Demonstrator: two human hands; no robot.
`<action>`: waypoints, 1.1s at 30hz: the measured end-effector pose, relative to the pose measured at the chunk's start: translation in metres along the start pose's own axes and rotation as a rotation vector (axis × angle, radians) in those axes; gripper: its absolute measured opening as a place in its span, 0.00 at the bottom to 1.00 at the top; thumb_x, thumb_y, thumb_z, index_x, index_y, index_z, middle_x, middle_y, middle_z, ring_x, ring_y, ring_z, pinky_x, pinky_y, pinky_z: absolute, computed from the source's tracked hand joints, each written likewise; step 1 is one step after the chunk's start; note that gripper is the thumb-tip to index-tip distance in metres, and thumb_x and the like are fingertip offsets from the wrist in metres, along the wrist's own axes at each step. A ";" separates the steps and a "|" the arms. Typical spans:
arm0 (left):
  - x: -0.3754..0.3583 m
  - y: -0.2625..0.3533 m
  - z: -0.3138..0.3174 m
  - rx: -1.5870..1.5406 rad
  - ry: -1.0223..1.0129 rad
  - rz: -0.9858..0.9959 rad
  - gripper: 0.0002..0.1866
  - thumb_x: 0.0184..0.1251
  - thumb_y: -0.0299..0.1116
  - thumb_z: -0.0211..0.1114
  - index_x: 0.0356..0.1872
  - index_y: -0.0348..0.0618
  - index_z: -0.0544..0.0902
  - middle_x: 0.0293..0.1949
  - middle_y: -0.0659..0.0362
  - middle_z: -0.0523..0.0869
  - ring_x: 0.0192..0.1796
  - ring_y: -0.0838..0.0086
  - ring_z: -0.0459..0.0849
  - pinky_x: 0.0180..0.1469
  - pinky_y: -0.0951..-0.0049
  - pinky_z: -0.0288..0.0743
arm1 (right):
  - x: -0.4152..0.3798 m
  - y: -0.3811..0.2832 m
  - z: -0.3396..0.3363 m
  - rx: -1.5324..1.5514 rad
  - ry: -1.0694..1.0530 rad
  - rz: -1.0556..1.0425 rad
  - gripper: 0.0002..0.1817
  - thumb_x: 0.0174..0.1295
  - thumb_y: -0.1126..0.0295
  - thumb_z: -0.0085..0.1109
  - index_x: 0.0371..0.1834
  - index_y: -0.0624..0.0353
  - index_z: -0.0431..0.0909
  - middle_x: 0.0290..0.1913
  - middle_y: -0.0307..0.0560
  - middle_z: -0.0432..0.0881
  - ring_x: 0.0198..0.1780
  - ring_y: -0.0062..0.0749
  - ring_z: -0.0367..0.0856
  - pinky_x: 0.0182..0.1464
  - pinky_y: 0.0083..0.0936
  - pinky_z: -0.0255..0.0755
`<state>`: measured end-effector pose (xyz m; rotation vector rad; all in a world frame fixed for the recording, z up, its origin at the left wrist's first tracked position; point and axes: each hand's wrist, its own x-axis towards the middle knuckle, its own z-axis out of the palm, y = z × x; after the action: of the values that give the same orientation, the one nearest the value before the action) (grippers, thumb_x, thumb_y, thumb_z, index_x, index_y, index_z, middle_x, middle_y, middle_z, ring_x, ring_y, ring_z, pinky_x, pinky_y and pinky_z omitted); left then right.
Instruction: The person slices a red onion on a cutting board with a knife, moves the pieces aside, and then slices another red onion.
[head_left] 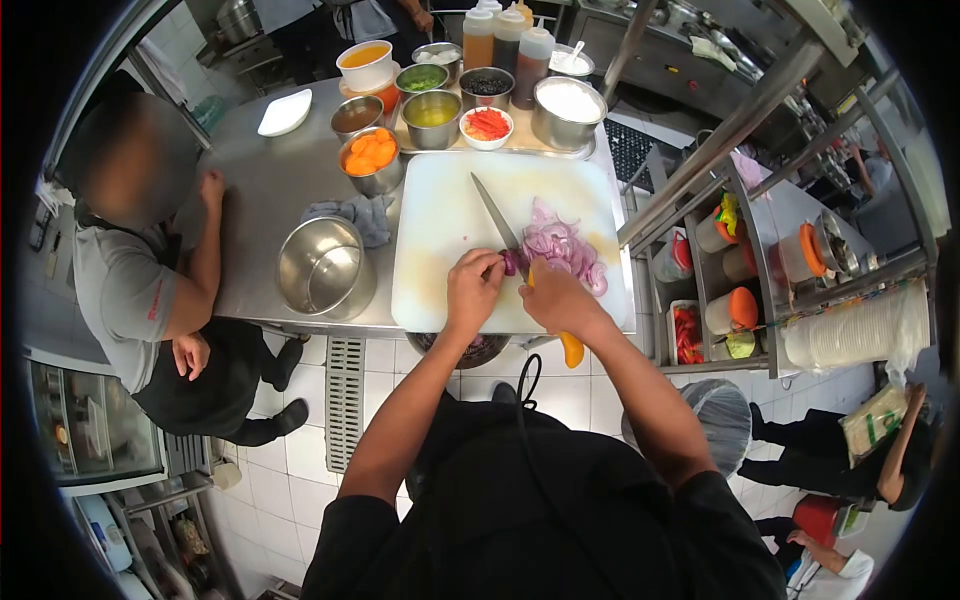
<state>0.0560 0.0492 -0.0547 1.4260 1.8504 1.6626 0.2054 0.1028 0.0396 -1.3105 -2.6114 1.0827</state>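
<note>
Head view shows the left hand (472, 285) pinching the onion piece (512, 263) on the cutting board (440, 210), the right hand (556, 298) gripping the knife (497, 216), blade running far-left, just right of those fingers.

We see the cutting board (440, 215) lying on the steel table (260, 180), with the empty bowl (322, 268) just to its left and a crumpled cloth (362, 215) between that bowl and the board's left edge. On the board, the left hand (472, 290) sits at the near edge touching a piece of onion (511, 263), the right hand (558, 298) is just to its right gripping the knife (498, 222), whose blade runs away toward the board's far left, and the sliced onion pile (562, 245) lies behind the right hand. Behind the board stand the tubs and bowls (432, 118) with the squeeze bottles (505, 42) at the far edge, the wire shelf rack (745, 270) rises to the right of the table, and another person (150, 290) leans at the table's left side.
</note>
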 end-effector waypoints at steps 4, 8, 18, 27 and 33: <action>0.002 0.003 -0.003 -0.021 -0.016 -0.008 0.05 0.61 0.22 0.69 0.36 0.32 0.87 0.41 0.50 0.88 0.38 0.56 0.87 0.43 0.65 0.81 | -0.007 -0.017 -0.015 0.058 -0.073 0.094 0.17 0.68 0.67 0.53 0.47 0.73 0.67 0.31 0.68 0.83 0.21 0.52 0.83 0.33 0.44 0.79; 0.003 0.006 -0.003 -0.034 -0.018 -0.015 0.05 0.61 0.22 0.69 0.36 0.32 0.87 0.40 0.50 0.88 0.37 0.57 0.87 0.41 0.66 0.81 | -0.011 -0.023 -0.011 0.052 -0.050 0.109 0.16 0.66 0.68 0.52 0.47 0.72 0.69 0.34 0.69 0.83 0.33 0.58 0.84 0.45 0.48 0.77; 0.007 0.007 -0.001 0.040 -0.028 0.026 0.06 0.61 0.22 0.68 0.37 0.33 0.88 0.43 0.50 0.88 0.44 0.54 0.86 0.49 0.63 0.81 | 0.003 0.007 0.019 -0.013 0.061 0.051 0.18 0.65 0.65 0.56 0.51 0.67 0.70 0.47 0.71 0.80 0.54 0.64 0.79 0.56 0.52 0.73; 0.037 0.015 -0.026 0.421 -0.400 0.198 0.06 0.60 0.26 0.68 0.37 0.38 0.89 0.40 0.53 0.90 0.42 0.54 0.87 0.52 0.61 0.81 | -0.005 0.028 0.016 0.030 0.132 0.085 0.20 0.67 0.62 0.58 0.51 0.70 0.68 0.40 0.75 0.82 0.46 0.72 0.81 0.50 0.56 0.73; 0.026 0.024 -0.028 0.151 -0.267 -0.383 0.08 0.58 0.27 0.68 0.34 0.34 0.90 0.27 0.51 0.90 0.29 0.57 0.87 0.41 0.65 0.82 | -0.006 0.027 0.023 0.058 0.202 0.006 0.21 0.68 0.63 0.58 0.54 0.70 0.68 0.40 0.75 0.82 0.46 0.73 0.81 0.51 0.55 0.73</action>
<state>0.0342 0.0491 -0.0159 1.1819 1.9709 1.1162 0.2216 0.0963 0.0077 -1.3403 -2.4147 0.9636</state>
